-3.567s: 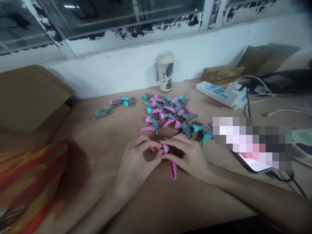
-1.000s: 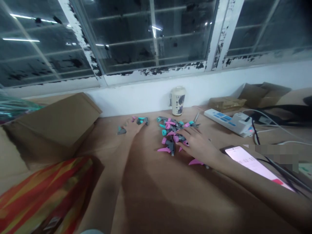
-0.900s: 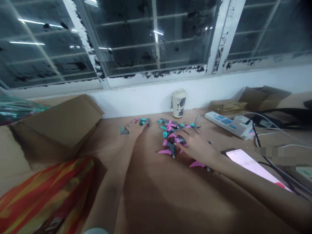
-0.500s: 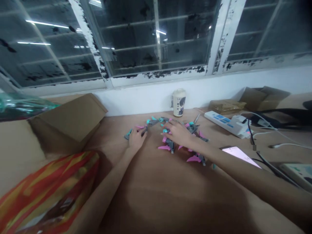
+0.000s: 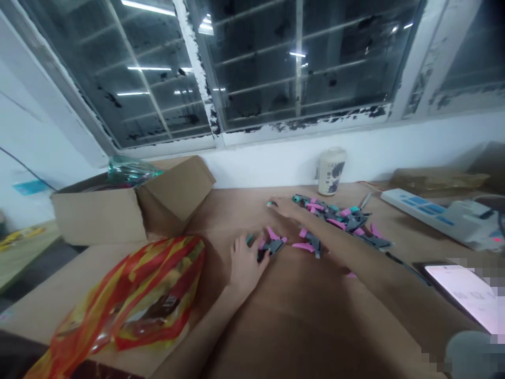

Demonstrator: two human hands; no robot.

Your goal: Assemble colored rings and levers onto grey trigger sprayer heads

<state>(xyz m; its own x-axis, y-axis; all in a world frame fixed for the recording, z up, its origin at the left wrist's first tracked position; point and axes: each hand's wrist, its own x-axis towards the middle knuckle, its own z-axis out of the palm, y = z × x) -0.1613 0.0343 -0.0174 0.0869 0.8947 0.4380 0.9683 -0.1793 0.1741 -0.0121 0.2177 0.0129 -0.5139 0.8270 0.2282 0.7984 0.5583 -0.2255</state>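
A cardboard box (image 5: 100, 218) stands beyond and left of the left hand (image 5: 245, 260), a striped bag (image 5: 132, 295) nearer on that side; the pile of trigger heads (image 5: 347, 223) lies right of the right hand (image 5: 289, 206). The left hand curves over a pink-and-gray trigger head (image 5: 273, 246), the right's fingertips meet a teal-ended piece (image 5: 270, 203); whether either grips, I cannot tell.

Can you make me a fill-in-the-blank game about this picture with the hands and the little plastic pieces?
1. Right by the left hand lies a grey plastic piece with ____ parts.
2. The hand stretched out farther from the striped bag is the person's ____ hand.
3. The colours of the bag's stripes are red and ____.
4. The cardboard box is on the ____ side of the picture.

Missing words: pink; right; yellow; left.
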